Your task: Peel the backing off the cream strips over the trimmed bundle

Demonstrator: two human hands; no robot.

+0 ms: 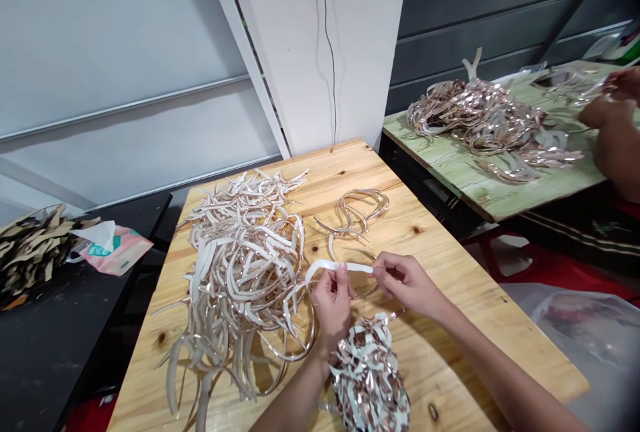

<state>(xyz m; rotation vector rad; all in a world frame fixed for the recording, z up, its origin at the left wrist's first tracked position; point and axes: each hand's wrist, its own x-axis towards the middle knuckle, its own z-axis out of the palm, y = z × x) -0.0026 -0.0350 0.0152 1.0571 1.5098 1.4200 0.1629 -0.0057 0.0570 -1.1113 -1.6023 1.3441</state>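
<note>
A narrow white strip (357, 267) is stretched between my two hands above the wooden table. My left hand (334, 295) pinches it near its middle, and the strip's far end curves down to the left. At the strip's right end, my right hand (403, 282) grips it between thumb and fingers. Left of my hands lies a big tangled pile of white and rose-gold strips (250, 265). Just below my left wrist sits a dense bundle of curled shiny white and copper pieces (371, 375). A few loose looped strips (357, 213) lie beyond my hands.
At the right, another person's hands (613, 109) work over a green table (505, 199) with a shiny strip heap (493, 115). A black table (45, 345) on the left holds a tissue pack (117, 252) and dark scraps (35, 252). A small ring (433, 411) lies on the wooden table.
</note>
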